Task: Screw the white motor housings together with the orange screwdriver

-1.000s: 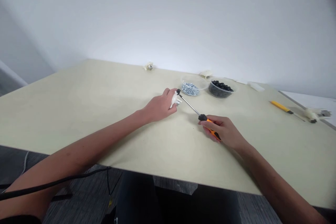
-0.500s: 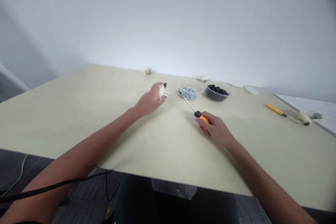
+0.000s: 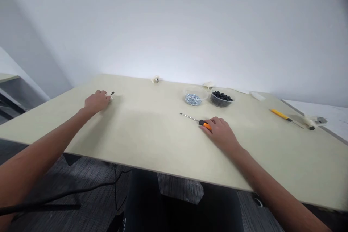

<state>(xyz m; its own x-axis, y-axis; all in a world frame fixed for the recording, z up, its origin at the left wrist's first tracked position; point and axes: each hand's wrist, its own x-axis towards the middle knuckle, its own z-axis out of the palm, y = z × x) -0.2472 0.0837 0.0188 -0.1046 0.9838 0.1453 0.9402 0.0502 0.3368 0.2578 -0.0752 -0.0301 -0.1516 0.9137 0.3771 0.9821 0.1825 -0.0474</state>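
Observation:
At the left part of the table, my left hand is closed around a small white plastic part with a black end. Its fingers hide most of that part. My right hand rests low over the table, wrapped round the orange and black handle of a screwdriver. The screwdriver's shaft points left, close to the tabletop. Beyond its tip stands a clear round tub of small silvery screws. Right beside that is a second clear tub filled with black pieces.
Along the wall lie a white part with metal, another whitish part and a white strip. To the right are a yellow-handled screwdriver and a white part with a metal end. A black cable hangs below the table's front edge.
My left hand has swung far to the left with the white part, away from the tubs. My right hand has lowered the screwdriver, so its tip now lies nearer me, apart from the screw tub.

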